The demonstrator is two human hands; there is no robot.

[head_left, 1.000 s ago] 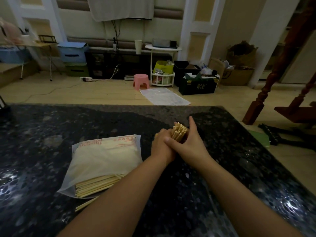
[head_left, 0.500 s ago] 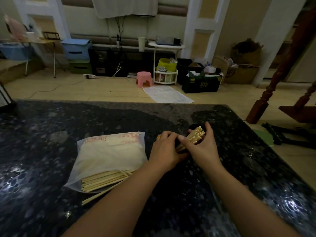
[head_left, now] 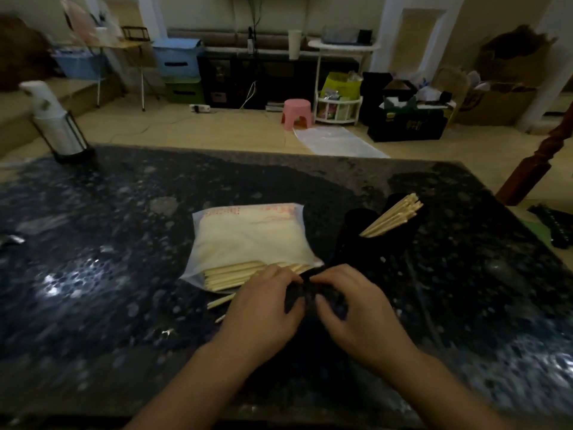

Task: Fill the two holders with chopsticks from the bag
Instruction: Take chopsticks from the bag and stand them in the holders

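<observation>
Spray bottle [head_left: 52,119] upper left on dark worktop [head_left: 108,259]. Bag [head_left: 248,240] centre frame, chopsticks [head_left: 229,276] poking out. My left hand [head_left: 263,308] and right hand [head_left: 353,311] both curled round dark holder [head_left: 305,293], lower centre. Right: second holder [head_left: 369,240], chopstick bundle [head_left: 392,217] leaning inside.

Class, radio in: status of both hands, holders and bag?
Left hand and right hand both gripping dark second holder, no chopsticks seen in it. First holder loaded, chopsticks leaning. Bag open alongside. Nothing blocking.
</observation>
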